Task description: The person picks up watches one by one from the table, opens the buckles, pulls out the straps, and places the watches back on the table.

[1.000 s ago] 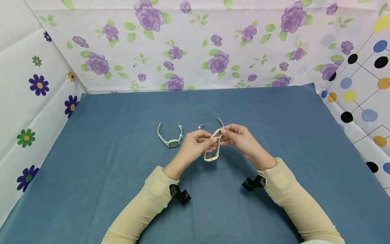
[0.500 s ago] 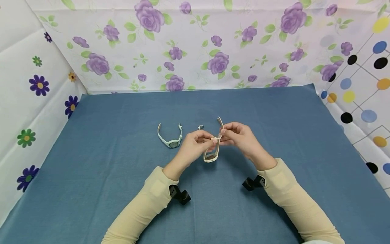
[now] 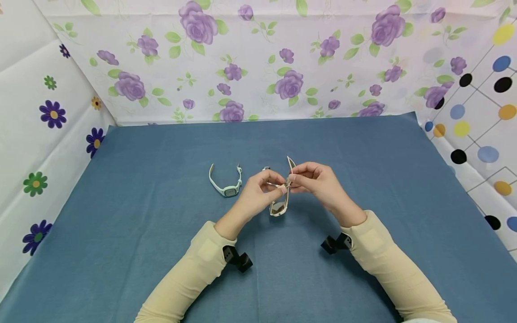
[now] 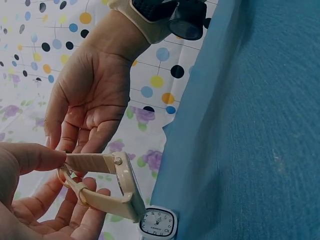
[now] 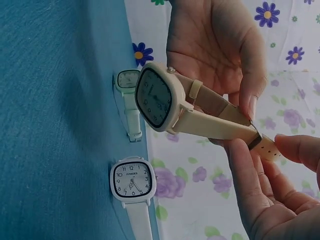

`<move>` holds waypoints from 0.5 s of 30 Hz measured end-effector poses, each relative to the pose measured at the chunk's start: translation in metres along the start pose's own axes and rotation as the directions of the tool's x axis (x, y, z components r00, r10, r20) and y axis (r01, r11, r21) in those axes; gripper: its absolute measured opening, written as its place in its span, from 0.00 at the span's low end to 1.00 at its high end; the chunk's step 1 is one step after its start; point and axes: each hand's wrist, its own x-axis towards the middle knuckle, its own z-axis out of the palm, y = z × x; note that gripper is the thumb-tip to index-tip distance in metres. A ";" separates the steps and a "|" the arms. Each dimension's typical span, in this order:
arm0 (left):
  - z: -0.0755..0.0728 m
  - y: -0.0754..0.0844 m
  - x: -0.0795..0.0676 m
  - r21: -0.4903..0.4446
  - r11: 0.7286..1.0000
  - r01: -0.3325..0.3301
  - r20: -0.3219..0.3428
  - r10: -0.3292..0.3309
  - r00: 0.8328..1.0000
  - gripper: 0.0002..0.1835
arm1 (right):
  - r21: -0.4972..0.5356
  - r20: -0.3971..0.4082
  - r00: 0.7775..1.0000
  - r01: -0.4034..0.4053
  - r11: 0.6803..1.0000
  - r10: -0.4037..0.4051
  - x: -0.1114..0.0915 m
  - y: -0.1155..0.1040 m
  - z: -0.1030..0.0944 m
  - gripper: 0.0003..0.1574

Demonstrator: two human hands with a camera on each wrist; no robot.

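Observation:
Both hands hold a cream watch (image 3: 280,205) just above the blue cloth (image 3: 161,233), at the middle of the head view. My left hand (image 3: 279,186) pinches the strap near the buckle. My right hand (image 3: 296,179) pinches the free strap end, which sticks up past the fingers. The case hangs below, nearly edge-on. In the right wrist view the dark dial of the cream watch (image 5: 155,97) shows, with the perforated strap tip between my right fingers (image 5: 292,147). In the left wrist view my left thumb (image 4: 30,157) presses the strap of the cream watch (image 4: 117,187).
A mint watch (image 3: 226,185) lies on the cloth left of the hands. A white watch (image 5: 132,181) lies behind my left hand, mostly hidden in the head view. Flowered and dotted sheets (image 3: 282,58) wall the cloth at the back and both sides.
The cream watch has turned from a wide loop to nearly edge-on. The fingertips of both hands have closed in together on the strap and buckle. The watches on the cloth have not moved.

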 end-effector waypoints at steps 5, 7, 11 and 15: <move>0.000 0.000 0.000 0.021 1.000 0.001 -0.001 -0.001 1.000 0.08 | 0.005 0.000 1.000 0.008 1.000 -0.008 0.000 0.000 0.001 0.15; 0.000 -0.001 0.000 0.032 0.999 0.006 -0.004 -0.006 1.000 0.08 | 0.005 0.000 1.000 0.007 1.000 -0.007 0.000 0.000 0.001 0.14; 0.000 -0.001 0.001 0.042 0.999 0.032 -0.007 -0.031 0.999 0.08 | 0.000 0.003 1.000 0.001 1.000 -0.001 0.000 0.001 0.002 0.15; 0.001 0.000 0.001 0.044 0.998 0.043 0.012 -0.044 0.999 0.08 | -0.007 0.008 1.000 -0.003 1.000 0.003 0.000 0.002 0.001 0.16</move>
